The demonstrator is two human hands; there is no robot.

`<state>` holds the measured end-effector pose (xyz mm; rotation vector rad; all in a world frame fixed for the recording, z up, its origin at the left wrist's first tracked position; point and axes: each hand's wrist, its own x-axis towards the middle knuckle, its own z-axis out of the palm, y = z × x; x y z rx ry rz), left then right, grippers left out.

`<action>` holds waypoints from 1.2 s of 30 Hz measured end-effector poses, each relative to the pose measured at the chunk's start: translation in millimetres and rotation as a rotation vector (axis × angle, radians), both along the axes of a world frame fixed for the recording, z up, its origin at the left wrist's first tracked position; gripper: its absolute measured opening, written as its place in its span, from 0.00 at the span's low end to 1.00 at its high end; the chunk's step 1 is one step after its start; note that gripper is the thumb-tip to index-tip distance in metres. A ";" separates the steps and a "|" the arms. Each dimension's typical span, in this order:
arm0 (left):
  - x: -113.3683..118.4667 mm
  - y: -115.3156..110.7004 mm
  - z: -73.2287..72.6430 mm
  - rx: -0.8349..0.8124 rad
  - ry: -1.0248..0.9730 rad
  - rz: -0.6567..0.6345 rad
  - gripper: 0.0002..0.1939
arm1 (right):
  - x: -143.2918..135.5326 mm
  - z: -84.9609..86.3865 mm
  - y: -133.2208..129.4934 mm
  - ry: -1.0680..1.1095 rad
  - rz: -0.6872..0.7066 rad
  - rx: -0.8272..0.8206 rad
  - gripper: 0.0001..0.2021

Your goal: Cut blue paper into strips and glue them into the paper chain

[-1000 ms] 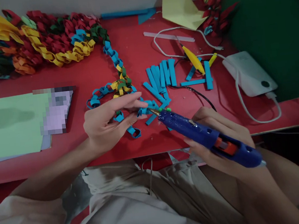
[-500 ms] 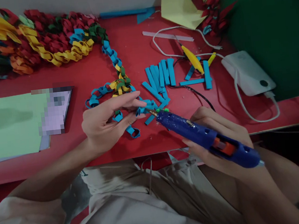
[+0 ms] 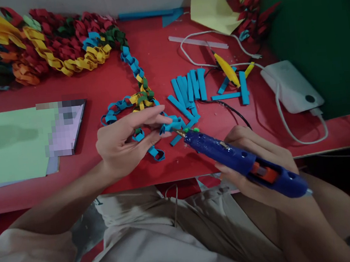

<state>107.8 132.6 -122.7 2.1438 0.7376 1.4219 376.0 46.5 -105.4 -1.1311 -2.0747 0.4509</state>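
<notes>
Between the thumb and fingers of my left hand (image 3: 121,143) is a blue paper strip (image 3: 168,126), partly curled, at the end of a paper chain (image 3: 142,93). My right hand (image 3: 259,155) is wrapped round a blue glue gun (image 3: 227,150) with an orange part showing in its side slot. The gun's metal tip points left and lies at the strip, close to my left fingertips; whether it touches the paper I cannot tell. Blue and green links of the chain hang around my left hand, and some are hidden behind it.
Several loose blue strips (image 3: 187,88) lie beyond the gun, beside a yellow pointed tool (image 3: 226,69). A white power bank (image 3: 292,85) with a cable sits at the right. Heaped paper chains (image 3: 60,47) fill the back left, with green paper (image 3: 10,144) nearer me.
The glue gun's tip has shifted very slightly right and down at the blue strip. My left hand keeps the same pinch, and the whole view has moved a little.
</notes>
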 end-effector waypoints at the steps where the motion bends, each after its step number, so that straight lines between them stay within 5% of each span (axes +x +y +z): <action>1: 0.3 0.0 0.1 0.004 -0.004 0.007 0.35 | -0.2 0.2 -0.2 0.002 -0.002 -0.001 0.10; 25: -0.2 2.3 -1.6 -0.023 -0.049 0.008 0.28 | 3.1 3.3 1.2 0.065 -0.044 -0.004 0.11; 31: 2.4 6.8 -2.2 -0.134 -0.157 0.045 0.22 | 41.4 5.7 5.8 0.146 -0.345 -0.128 0.11; 36: 2.1 10.3 -5.4 -0.166 -0.197 0.079 0.18 | 70.5 -20.1 14.9 0.064 -0.496 -0.285 0.15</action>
